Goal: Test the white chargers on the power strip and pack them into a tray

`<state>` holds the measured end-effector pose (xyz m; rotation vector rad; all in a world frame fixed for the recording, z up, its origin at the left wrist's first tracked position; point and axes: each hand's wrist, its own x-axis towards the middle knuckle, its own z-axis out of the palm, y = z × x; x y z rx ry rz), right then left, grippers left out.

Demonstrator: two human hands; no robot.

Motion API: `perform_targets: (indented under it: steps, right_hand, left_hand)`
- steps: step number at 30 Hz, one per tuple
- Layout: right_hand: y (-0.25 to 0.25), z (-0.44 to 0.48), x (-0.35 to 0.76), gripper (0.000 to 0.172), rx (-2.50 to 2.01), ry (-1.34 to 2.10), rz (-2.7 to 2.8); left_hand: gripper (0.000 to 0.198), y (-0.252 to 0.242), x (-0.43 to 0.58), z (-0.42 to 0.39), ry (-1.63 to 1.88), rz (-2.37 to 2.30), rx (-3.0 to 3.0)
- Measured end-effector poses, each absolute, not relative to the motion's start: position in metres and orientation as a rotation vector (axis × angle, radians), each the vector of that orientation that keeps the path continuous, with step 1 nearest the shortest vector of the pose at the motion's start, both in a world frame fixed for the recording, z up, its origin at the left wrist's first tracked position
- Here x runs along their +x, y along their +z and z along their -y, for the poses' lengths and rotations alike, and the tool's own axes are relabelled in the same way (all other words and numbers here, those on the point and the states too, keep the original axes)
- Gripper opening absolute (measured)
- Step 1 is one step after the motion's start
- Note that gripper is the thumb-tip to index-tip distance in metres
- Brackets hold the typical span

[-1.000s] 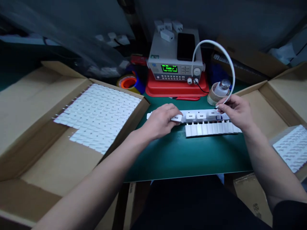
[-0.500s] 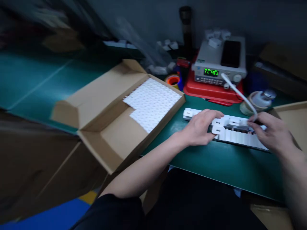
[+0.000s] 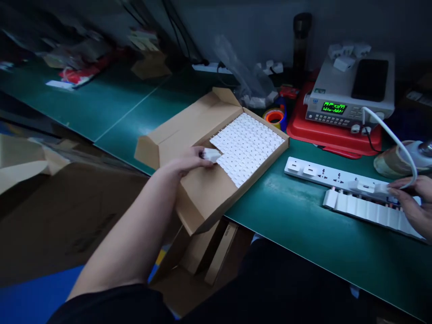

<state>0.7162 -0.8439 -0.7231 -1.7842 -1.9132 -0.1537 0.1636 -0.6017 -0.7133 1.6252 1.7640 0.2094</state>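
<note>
Cardboard box (image 3: 189,121) w/ prob. chargers (image 3: 246,148), tester (image 3: 347,108) behind

Long worktop (image 3: 128,112) under green anti-static matting, seamed panel to panel, stretching into the dim far left of a workshop. Dark grey wall (image 3: 243,22) behind, black cables (image 3: 175,22) running down toward a white power strip (image 3: 211,68) along the back edge. Red-and-white packets (image 3: 79,74) and cardboard scraps (image 3: 151,67) at the far end. Below, cardboard cartons (image 3: 209,256) under the front edge, blue floor covering (image 3: 33,292) at lower left. Subdued light, one pale sheen on the matting (image 3: 283,189).
</note>
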Motion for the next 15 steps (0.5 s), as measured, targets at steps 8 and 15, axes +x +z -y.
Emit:
perform_targets:
  steps: [8,15]
  right_hand:
    - [-0.714,0.838,0.704,0.007,-1.724,-0.044,1.829]
    - [-0.714,0.836,0.704,0.009,-1.752,0.026,1.788]
  left_hand:
    - [0.046,-0.674,0.252,0.651,0.106,-2.027,2.272]
    - [0.060,-0.717,0.420,0.760,0.259,-0.805,2.608]
